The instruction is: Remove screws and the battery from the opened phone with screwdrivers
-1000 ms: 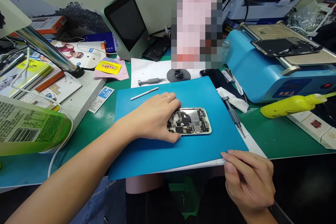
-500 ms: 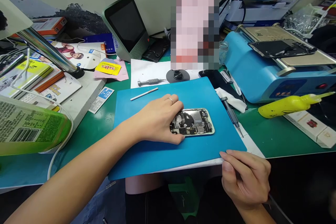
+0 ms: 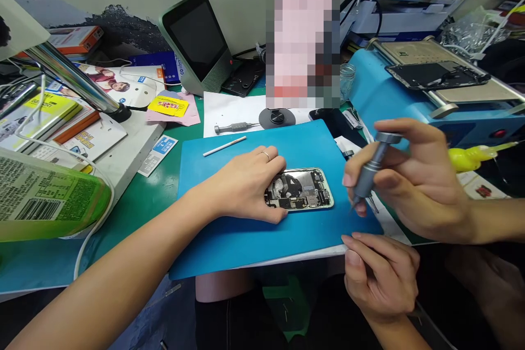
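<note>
One opened phone (image 3: pixel 301 188): flat on the blue mat (image 3: pixel 246 240).
Left hand (image 3: pixel 252 183): fingers clamped across its end; best held steady, clear of exposed circuitry (image 3: pixel 301 203).
Right hand (image 3: pixel 383 279): fingers curled at mat's edge; cannot tell if pinching.
Co-worker's hand (image 3: pixel 430 191): holding screwdriver (image 3: pixel 367 175).

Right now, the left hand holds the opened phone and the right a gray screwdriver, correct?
No: the screwdriver is in a co-worker's hand, as the head view shows; the right hand is at the edge of the blue mat. The left hand holds the opened phone.
</note>
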`<action>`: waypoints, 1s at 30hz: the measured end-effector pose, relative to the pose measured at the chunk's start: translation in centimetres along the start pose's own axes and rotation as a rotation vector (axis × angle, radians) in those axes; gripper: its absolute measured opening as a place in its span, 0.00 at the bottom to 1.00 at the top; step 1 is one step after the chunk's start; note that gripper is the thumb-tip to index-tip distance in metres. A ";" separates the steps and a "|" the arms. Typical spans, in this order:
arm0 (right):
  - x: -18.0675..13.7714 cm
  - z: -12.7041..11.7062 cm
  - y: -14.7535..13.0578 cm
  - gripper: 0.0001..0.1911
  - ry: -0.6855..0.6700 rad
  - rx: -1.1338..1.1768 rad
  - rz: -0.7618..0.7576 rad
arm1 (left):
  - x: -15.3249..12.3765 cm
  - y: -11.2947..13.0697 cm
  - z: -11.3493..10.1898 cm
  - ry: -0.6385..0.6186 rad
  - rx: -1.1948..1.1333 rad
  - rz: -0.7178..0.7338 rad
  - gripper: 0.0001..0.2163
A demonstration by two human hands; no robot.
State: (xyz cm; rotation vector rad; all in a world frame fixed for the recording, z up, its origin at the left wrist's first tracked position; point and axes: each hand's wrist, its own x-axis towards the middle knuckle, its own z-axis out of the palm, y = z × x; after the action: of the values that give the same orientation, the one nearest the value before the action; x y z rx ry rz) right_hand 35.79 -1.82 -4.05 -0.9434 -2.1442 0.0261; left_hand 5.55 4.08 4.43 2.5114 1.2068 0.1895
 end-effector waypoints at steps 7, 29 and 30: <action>11.0 0.4 5.3 0.29 -0.396 0.500 0.068 | -0.1 0.0 0.2 0.030 0.004 0.006 0.21; 12.0 0.7 3.2 0.32 -0.605 0.725 0.018 | -0.1 -0.2 0.5 0.046 -0.006 0.014 0.21; 12.0 0.7 3.3 0.32 -0.595 0.714 0.000 | -0.2 -0.2 0.6 0.049 -0.008 0.016 0.21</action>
State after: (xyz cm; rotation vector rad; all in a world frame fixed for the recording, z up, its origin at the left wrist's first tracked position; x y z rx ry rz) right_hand 32.27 8.31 2.20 -0.5349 -2.3671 1.1139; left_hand 5.46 3.93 3.85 2.5245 1.2025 0.2610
